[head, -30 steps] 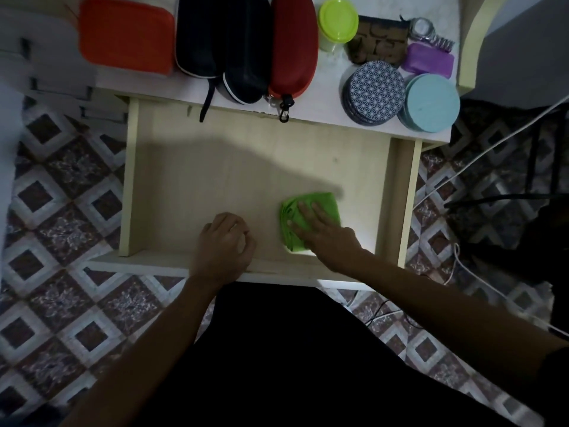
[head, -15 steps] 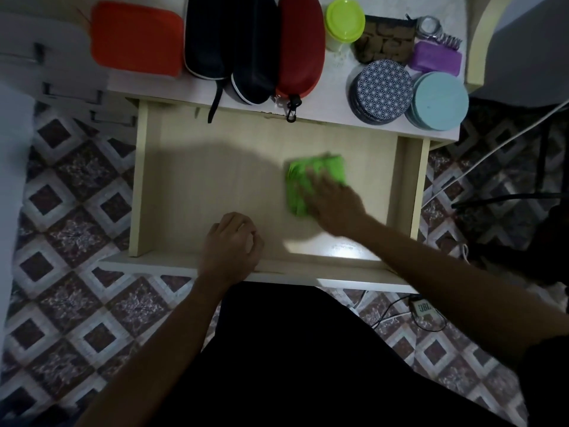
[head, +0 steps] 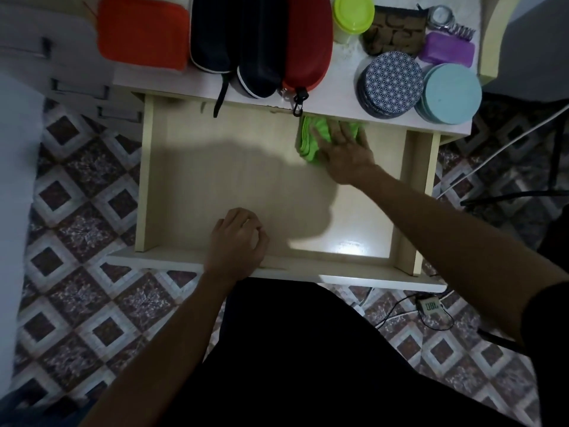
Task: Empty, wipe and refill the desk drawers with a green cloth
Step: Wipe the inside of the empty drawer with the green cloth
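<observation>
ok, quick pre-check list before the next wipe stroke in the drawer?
1. Drawer pulled out, floor bare: ok.
2. Green cloth under flat right hand: ok.
3. Cloth at the back right, by the desk edge: ok; left part still to do.
4. Left hand curled on the drawer front: ok.
5. Red case's clip hangs over the back edge near the cloth: not ok.
6. Floor clean: cannot tell.

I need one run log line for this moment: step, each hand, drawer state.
step: wiping | right hand: flat on green cloth, back right corner | left hand: on drawer front edge | drawer: open, emptied
</observation>
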